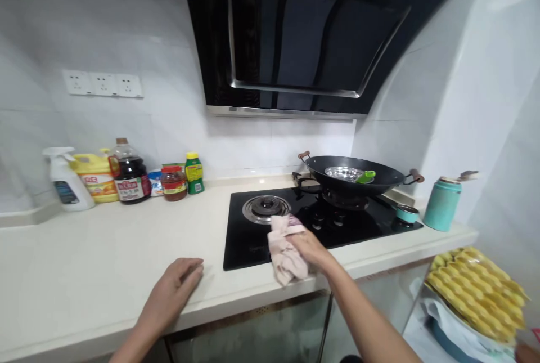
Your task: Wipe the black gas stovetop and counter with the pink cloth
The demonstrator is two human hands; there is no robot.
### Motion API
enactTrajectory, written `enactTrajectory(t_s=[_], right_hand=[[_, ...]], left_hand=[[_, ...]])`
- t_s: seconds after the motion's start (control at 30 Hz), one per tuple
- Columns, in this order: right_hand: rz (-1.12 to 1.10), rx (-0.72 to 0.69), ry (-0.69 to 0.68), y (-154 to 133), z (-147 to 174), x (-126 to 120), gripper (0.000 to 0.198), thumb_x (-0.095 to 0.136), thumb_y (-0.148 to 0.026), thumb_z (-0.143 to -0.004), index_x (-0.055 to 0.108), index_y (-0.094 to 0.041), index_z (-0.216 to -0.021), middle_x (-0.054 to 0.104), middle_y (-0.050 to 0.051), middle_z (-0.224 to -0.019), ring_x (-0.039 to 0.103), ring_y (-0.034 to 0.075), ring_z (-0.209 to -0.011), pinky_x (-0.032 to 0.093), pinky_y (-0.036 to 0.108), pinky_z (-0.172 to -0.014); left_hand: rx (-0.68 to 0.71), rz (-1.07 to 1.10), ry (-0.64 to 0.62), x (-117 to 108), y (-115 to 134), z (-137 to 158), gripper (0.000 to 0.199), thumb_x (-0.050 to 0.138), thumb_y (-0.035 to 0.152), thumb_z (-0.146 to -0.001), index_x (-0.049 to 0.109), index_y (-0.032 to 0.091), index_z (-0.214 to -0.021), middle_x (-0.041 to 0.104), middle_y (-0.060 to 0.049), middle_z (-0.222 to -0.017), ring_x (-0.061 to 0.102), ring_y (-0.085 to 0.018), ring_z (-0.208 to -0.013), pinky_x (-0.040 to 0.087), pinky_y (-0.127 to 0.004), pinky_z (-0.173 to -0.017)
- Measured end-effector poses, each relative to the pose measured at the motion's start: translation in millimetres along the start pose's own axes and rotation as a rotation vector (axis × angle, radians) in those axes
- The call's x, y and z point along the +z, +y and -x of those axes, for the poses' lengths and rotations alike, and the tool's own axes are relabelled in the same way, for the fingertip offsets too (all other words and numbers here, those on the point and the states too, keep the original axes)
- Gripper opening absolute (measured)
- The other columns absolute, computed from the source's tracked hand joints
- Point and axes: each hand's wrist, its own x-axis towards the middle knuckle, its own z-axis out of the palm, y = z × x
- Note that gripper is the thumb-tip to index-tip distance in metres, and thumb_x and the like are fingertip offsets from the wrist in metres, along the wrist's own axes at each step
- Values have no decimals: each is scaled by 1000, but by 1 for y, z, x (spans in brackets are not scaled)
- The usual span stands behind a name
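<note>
My right hand (307, 246) grips a pale pink cloth (287, 253) and presses it on the front part of the black glass cooktop (248, 250). The cloth is bunched up, covers some of my fingers and hangs toward the counter's front edge. Just behind it is the left burner (266, 208), with a round metal ring and nothing on top. Left of the cooktop, my left hand (175, 287) rests on the white counter (105, 256), its thumb apart from the fingers and nothing in it.
A black wok (392, 176) with wooden handles stands on the right burner, holding a metal strainer (337, 171) and a green-handled utensil (366, 176). Right of it are a small teal bowl (407, 215) and a teal canister (442, 205). Several bottles (130, 177) line the wall. A range hood (295, 42) hangs above.
</note>
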Motion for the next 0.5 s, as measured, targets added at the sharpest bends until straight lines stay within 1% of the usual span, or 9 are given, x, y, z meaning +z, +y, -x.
enactTrajectory(t_s=[0.03,0.07,0.13,0.23,0.3,0.33,0.4,0.43,0.5], right_hand=[[49,8,16,7,4,-19,45,63,-42,-75,68,-18,-113,71,9,-117,62,29,-112,47,40,-99],[156,35,38,15,8,-37,44,61,-46,-74,69,-18,-107,72,9,-111,62,29,-109,48,41,-98],[249,79,67,27,18,-72,50,59,-47,-73,67,-15,-111,70,11,-109,63,30,-104,48,44,-97],[557,70,298,37,32,-114,62,56,-39,-69,61,-15,-126,63,13,-115,60,28,-107,46,45,-100],[747,-9,409,36,39,-127,62,53,-35,-71,60,-19,-130,58,13,-122,56,28,-116,44,44,-104],[792,-56,396,34,41,-128,58,50,-35,-76,60,-21,-131,57,13,-125,55,28,-120,42,44,-106],[819,-99,271,29,44,-117,51,42,-39,-87,61,-23,-132,57,12,-130,53,27,-125,39,44,-109],[838,-84,206,27,44,-105,52,39,-43,-91,60,-24,-134,57,13,-134,52,28,-126,38,47,-110],[937,1,149,25,44,-73,58,40,-55,-94,56,-25,-141,53,15,-142,47,35,-132,34,56,-110]], left_hand=[[6,-9,-6,0,1,1,42,52,58,-87,75,25,-102,75,-6,-109,69,-26,-102,57,-35,-90],[7,-14,-8,1,2,1,42,53,57,-87,75,25,-102,75,-6,-109,69,-26,-102,57,-34,-90],[-6,-9,-6,2,1,3,42,53,57,-88,75,25,-104,75,-6,-110,68,-26,-103,56,-35,-90],[-21,2,-24,4,-3,5,44,51,58,-89,74,24,-108,73,-7,-113,66,-27,-107,55,-37,-91],[-12,1,-37,6,-4,6,45,51,57,-91,72,24,-110,72,-8,-116,65,-28,-110,53,-39,-94],[-7,-1,-39,8,-5,7,44,51,57,-91,72,24,-111,72,-8,-117,64,-28,-111,52,-39,-95],[1,-4,-36,9,-5,8,44,50,56,-92,71,24,-112,72,-8,-117,64,-28,-111,51,-40,-97],[2,-6,-35,10,-5,8,44,50,56,-92,71,23,-112,72,-8,-117,64,-28,-112,51,-40,-97],[0,-13,-38,10,-4,9,44,49,56,-93,71,23,-112,72,-8,-117,63,-28,-112,50,-40,-97]])
